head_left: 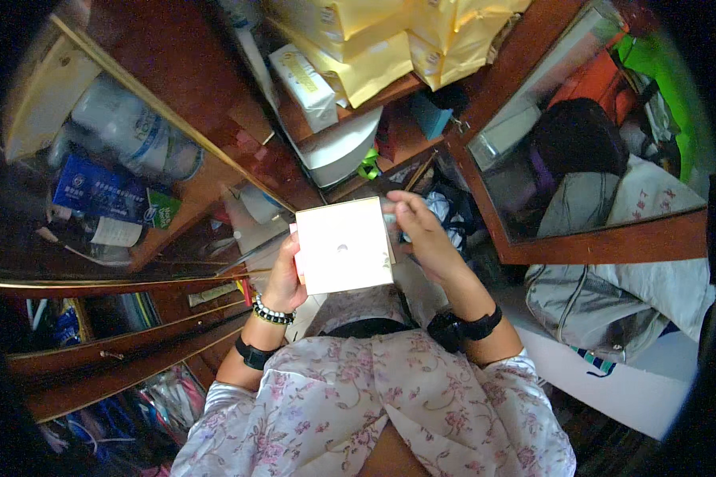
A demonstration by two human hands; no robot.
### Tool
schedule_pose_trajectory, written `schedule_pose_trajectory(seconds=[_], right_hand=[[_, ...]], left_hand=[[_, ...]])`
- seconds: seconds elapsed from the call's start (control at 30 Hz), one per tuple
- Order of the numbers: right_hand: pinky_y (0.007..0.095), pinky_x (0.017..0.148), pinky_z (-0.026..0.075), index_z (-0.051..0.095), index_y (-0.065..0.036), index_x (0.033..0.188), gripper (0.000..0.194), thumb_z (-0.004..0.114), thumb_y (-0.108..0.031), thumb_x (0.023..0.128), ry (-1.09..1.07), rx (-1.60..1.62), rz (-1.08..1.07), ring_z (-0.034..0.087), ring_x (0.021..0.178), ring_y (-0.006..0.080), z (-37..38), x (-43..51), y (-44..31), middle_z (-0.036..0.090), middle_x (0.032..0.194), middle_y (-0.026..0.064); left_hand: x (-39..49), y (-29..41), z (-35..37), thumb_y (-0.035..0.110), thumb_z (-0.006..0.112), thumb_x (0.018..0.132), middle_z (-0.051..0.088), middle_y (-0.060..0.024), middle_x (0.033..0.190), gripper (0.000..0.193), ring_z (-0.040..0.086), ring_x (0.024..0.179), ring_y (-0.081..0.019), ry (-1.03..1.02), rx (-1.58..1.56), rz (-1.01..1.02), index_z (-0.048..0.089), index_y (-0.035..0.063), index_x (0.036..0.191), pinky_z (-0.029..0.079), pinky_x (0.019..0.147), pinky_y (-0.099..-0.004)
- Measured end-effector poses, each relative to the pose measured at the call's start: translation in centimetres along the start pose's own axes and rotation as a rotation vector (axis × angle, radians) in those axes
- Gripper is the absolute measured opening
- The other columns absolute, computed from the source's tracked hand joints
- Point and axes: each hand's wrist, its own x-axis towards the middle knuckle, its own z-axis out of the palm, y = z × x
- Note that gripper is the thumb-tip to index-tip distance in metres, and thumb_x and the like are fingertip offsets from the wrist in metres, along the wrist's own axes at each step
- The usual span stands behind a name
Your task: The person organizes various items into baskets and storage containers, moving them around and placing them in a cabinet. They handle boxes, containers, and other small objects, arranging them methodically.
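Observation:
A square white box (344,247), overexposed by glare, is held up in front of my body. My left hand (286,277) grips its left side, with the thumb at the edge and the other fingers hidden behind it. Just off the box's right side is my right hand (419,229), its fingers apart and slightly blurred, holding nothing that shows. Something flat and pale peeks out behind the box's right edge. A small dark mark lies near the middle of the box's face.
Ahead, a cabinet shelf holds yellow packages (370,65), a white tissue pack (304,86) and a white container (343,155). A glass-fronted wooden door (596,247) stands at right above a grey bag (590,310). Glass-fronted shelves with bottles and a blue box (101,191) are at left.

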Motion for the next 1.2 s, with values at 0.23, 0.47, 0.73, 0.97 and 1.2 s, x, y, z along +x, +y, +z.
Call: schedule_pose_trajectory(seconds=[0.23,0.47,0.73,0.97,1.2], right_hand=[[0.0262,0.071,0.048,0.038,-0.007,0.135,0.045,0.052,-0.026,0.096,-0.01,0.095,0.09,0.058,0.086,0.0096,-0.6,-1.9,4.0,0.062,0.096,0.004],[0.0222,0.069,0.048,0.044,-0.002,0.119,0.03,0.055,-0.01,0.093,-0.051,-0.05,-0.222,0.06,0.083,0.0079,-0.6,-4.3,4.8,0.064,0.092,0.0056],[0.0184,0.047,0.036,0.048,-0.004,0.111,0.03,0.063,-0.001,0.084,-0.1,-0.044,-0.207,0.049,0.059,0.0018,-2.2,-7.4,3.2,0.056,0.071,-0.0019],[0.0136,0.054,0.035,0.051,-0.002,0.105,0.029,0.066,-0.005,0.08,-0.087,-0.142,-0.233,0.052,0.067,-0.0007,-5.4,-9.7,-0.3,0.06,0.08,0.0006],[0.0204,0.063,0.048,0.052,-0.001,0.105,0.025,0.055,-0.003,0.081,0.171,0.12,-0.347,0.06,0.071,0.0076,-9.5,-6.8,1.9,0.062,0.084,0.0029]], left_hand=[[-1.5,-1.9,-0.5,0.038,0.053,0.09,0.058,-0.0105,0.12,0.052,0.059,0.108,-0.0206,-0.066,-0.123,-0.221,0.047,0.0007,0.126,0.049,0.093,-0.036],[-4.4,-1.2,0.3,0.034,0.052,0.09,0.048,-0.0136,0.132,0.06,0.053,0.117,-0.0208,-0.079,-0.01,-0.287,0.033,0.0033,0.139,0.046,0.097,-0.0357],[-6.5,0.1,2.1,0.035,0.065,0.083,0.046,-0.0072,0.13,0.09,0.049,0.115,-0.0155,-0.238,0.176,-0.462,0.011,0.0069,0.149,0.043,0.094,-0.0282],[-7.0,-0.7,1.3,0.033,0.065,0.085,0.052,-0.0031,0.122,0.076,0.053,0.105,-0.0099,-0.318,0.208,-0.409,0.025,0.0055,0.144,0.045,0.084,-0.0223],[-8.6,-1.9,-2.0,0.027,0.063,0.089,0.059,-0.0023,0.112,0.041,0.057,0.097,-0.011,-0.221,0.139,-0.356,0.049,0.0056,0.121,0.048,0.077,-0.0256]])
